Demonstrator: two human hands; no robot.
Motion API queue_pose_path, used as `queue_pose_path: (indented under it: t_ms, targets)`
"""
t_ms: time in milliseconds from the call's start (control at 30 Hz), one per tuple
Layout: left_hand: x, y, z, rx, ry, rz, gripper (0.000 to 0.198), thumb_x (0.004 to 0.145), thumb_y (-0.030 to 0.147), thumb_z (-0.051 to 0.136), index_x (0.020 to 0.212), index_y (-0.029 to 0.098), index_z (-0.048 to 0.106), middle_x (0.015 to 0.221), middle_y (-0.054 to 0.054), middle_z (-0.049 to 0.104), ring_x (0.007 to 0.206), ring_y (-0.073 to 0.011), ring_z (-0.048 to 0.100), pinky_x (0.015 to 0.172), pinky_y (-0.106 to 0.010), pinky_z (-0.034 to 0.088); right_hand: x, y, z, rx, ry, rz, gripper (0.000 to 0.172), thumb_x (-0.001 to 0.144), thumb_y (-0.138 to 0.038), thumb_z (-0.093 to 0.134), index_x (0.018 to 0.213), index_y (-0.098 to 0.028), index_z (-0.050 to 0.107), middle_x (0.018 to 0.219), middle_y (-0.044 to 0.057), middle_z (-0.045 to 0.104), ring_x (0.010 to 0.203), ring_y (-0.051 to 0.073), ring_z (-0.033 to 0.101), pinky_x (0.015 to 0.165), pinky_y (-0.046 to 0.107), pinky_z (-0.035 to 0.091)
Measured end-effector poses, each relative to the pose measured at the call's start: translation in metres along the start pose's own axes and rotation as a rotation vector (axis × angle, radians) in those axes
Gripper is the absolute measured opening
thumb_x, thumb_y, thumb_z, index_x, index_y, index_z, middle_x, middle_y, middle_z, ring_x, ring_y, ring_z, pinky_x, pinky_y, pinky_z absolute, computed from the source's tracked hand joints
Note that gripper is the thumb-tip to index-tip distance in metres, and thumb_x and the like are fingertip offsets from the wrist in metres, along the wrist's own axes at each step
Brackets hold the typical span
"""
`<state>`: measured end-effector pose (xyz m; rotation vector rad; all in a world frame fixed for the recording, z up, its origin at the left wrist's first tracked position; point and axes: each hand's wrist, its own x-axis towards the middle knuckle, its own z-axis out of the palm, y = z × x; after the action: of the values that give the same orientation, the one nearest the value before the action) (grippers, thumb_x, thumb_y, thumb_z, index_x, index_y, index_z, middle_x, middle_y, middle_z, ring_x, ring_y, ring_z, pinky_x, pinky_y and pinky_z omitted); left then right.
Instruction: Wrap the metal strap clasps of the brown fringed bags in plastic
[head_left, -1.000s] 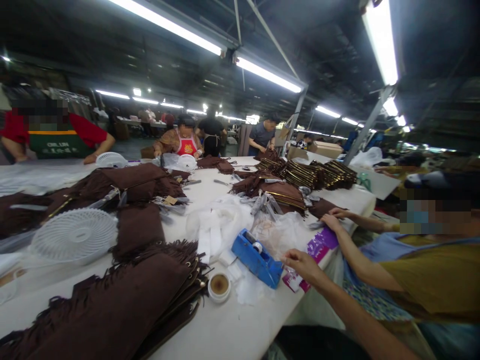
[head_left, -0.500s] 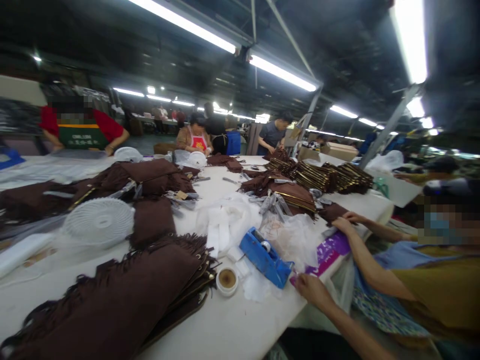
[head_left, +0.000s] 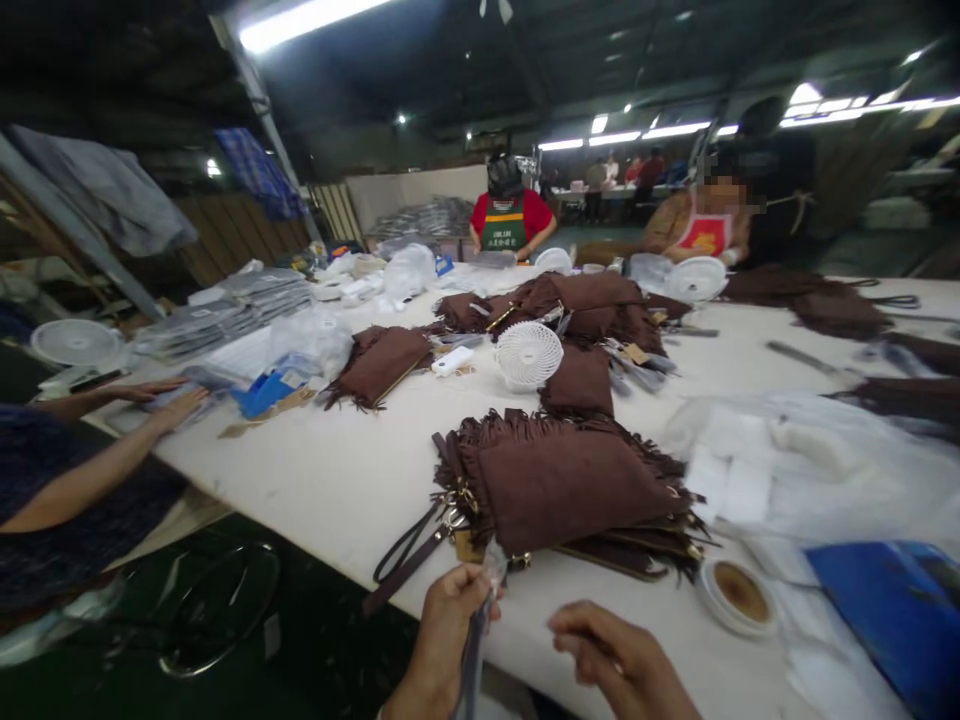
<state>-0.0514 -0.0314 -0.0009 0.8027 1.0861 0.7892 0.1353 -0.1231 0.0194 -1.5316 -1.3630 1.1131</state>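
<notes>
My left hand [head_left: 450,630] is at the table's front edge, thumb and fingers closed round a strap in plastic wrap [head_left: 474,655]. The strap hangs down below the fist; its upper end shows clear, crinkled plastic. To its right my right hand [head_left: 619,660] hovers with half-bent fingers apart; nothing shows in it, though the hand is a little blurred. Just beyond both hands lies a stack of dark brown fringed pouches [head_left: 570,490] with zippers. Wrist straps [head_left: 409,555] with metal clasps hang off its left side. A round white tub of brown content [head_left: 739,595] stands right of the stack.
A blue tape dispenser [head_left: 892,610] and clear plastic bags [head_left: 847,460] lie at the right. White fans [head_left: 529,353] and more brown pouches [head_left: 592,300] occupy the table's middle. A co-worker's hands [head_left: 169,400] are at the left; a person in a green apron [head_left: 506,225] sits opposite.
My view has swung left. My right hand has gone from the blue tape dispenser to beside my left hand, which now shows holding the wrapped strap.
</notes>
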Motion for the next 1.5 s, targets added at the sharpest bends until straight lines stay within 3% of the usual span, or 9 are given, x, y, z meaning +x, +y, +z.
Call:
queue_pose_path:
  t_ms: [100,200,567,700,933,1067,1267,1400,1500]
  targets:
    - [0.002,-0.001,-0.003,0.021,-0.026,-0.023,0.04,0.068,0.052,0.07,0.077,0.013,0.062,0.053,-0.001,0.057,0.046,-0.01,0.04,0.05,-0.024,0.025,0.039,-0.023,0.036,-0.023,-0.043,-0.146,0.021,0.091,-0.028,0.044,0.089,-0.025,0.065,0.076,-0.001,0.062,0.063,0.013,0.056,0.06,0.023,0.046]
    - [0.005,0.001,-0.008,0.06,-0.036,0.02,0.038,0.072,0.051,0.066,0.077,0.013,0.063,0.055,-0.001,0.057,0.05,-0.0112,0.041,0.052,-0.025,0.025,0.055,-0.025,0.05,-0.15,-0.012,-0.216,0.025,0.093,-0.023,0.039,0.085,-0.023,0.064,0.071,-0.001,0.059,0.063,0.013,0.053,0.06,0.023,0.042]
    - [0.001,0.016,-0.017,0.134,-0.122,0.063,0.016,0.077,0.025,0.054,0.079,0.015,0.066,0.064,-0.001,0.061,0.061,-0.0145,0.048,0.06,-0.026,0.032,0.061,-0.03,0.055,-0.45,-0.019,-0.189,0.035,0.081,-0.006,0.041,0.096,-0.026,0.065,0.081,0.001,0.065,0.074,0.016,0.06,0.064,0.023,0.041]
    - [0.003,0.014,-0.021,0.124,-0.19,0.093,0.016,0.072,0.019,0.057,0.083,0.014,0.068,0.071,-0.004,0.066,0.068,-0.0173,0.055,0.065,-0.027,0.037,0.061,-0.032,0.059,-0.697,-0.005,-0.203,0.045,0.079,0.0,0.041,0.103,-0.031,0.063,0.083,0.0,0.065,0.073,0.016,0.062,0.062,0.023,0.039]
    - [0.018,-0.011,-0.024,-0.056,-0.164,0.109,0.03,0.066,0.04,0.075,0.074,0.012,0.068,0.064,-0.004,0.064,0.06,-0.0149,0.052,0.06,-0.025,0.036,0.068,-0.032,0.071,-1.094,0.034,-0.315,0.038,0.072,0.004,0.051,0.093,-0.027,0.059,0.077,0.0,0.065,0.063,0.016,0.063,0.052,0.024,0.032]
    - [0.021,-0.017,-0.022,-0.06,-0.1,0.083,0.038,0.067,0.049,0.074,0.066,0.012,0.065,0.055,-0.001,0.059,0.052,-0.0114,0.045,0.054,-0.024,0.031,0.069,-0.024,0.074,-1.013,0.04,-0.293,0.031,0.074,0.003,0.049,0.088,-0.024,0.054,0.077,0.0,0.064,0.063,0.017,0.063,0.053,0.025,0.034]
    - [0.023,-0.026,-0.018,-0.152,-0.063,-0.058,0.041,0.067,0.052,0.072,0.071,0.012,0.065,0.06,-0.005,0.064,0.052,-0.0129,0.05,0.054,-0.025,0.033,0.06,-0.022,0.068,-0.574,0.044,-0.16,0.022,0.088,-0.01,0.037,0.104,-0.023,0.045,0.083,0.0,0.068,0.07,0.015,0.066,0.059,0.022,0.041]
    - [0.022,-0.024,-0.016,-0.108,-0.071,-0.017,0.04,0.071,0.05,0.069,0.074,0.011,0.067,0.059,-0.006,0.064,0.051,-0.0121,0.048,0.054,-0.024,0.032,0.058,-0.033,0.063,-0.51,0.007,-0.115,0.015,0.091,-0.017,0.035,0.092,-0.023,0.049,0.083,0.002,0.067,0.074,0.016,0.065,0.064,0.024,0.044]
    - [0.018,-0.018,-0.014,-0.07,-0.061,0.008,0.037,0.074,0.048,0.065,0.074,0.011,0.066,0.058,-0.004,0.063,0.052,-0.0123,0.047,0.054,-0.025,0.032,0.057,-0.039,0.058,-0.394,-0.003,-0.06,0.017,0.093,-0.021,0.034,0.104,-0.023,0.047,0.084,0.001,0.068,0.075,0.016,0.065,0.066,0.024,0.044]
